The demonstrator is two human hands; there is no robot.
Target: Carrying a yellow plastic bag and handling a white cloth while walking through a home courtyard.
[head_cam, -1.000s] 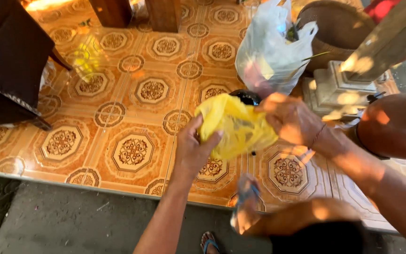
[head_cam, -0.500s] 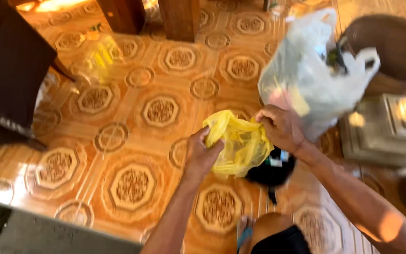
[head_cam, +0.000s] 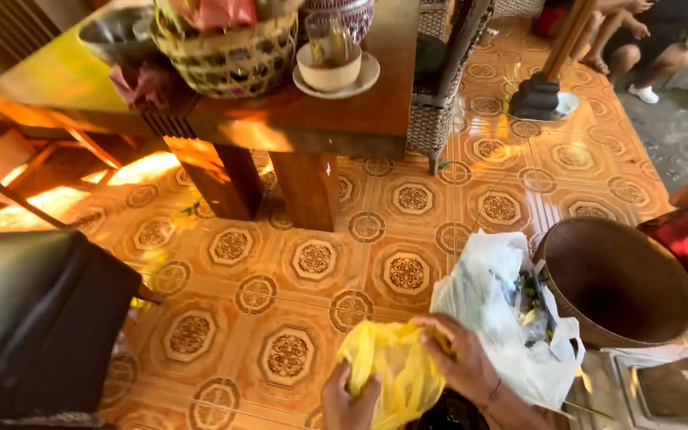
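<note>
At the left edge of the frame a dark cushioned seat [head_cam: 33, 318] sits on the patterned orange floor tiles [head_cam: 224, 247]; above it, upper left, a wooden table [head_cam: 312, 111] carries a woven basket [head_cam: 228, 56] and a cup on a saucer [head_cam: 330, 72]. At bottom centre, the left hand [head_cam: 349, 398] has its fingers clamped on the yellow plastic bag [head_cam: 396, 370], low above the tiles. The right hand [head_cam: 462, 358] curls its fingers closed over the bag's top edge. A steady grip from both sides, pulling evenly, looks wise with film this thin. Just right lies a white plastic bag [head_cam: 503, 318] beside a brown woven bowl [head_cam: 615, 283].
</note>
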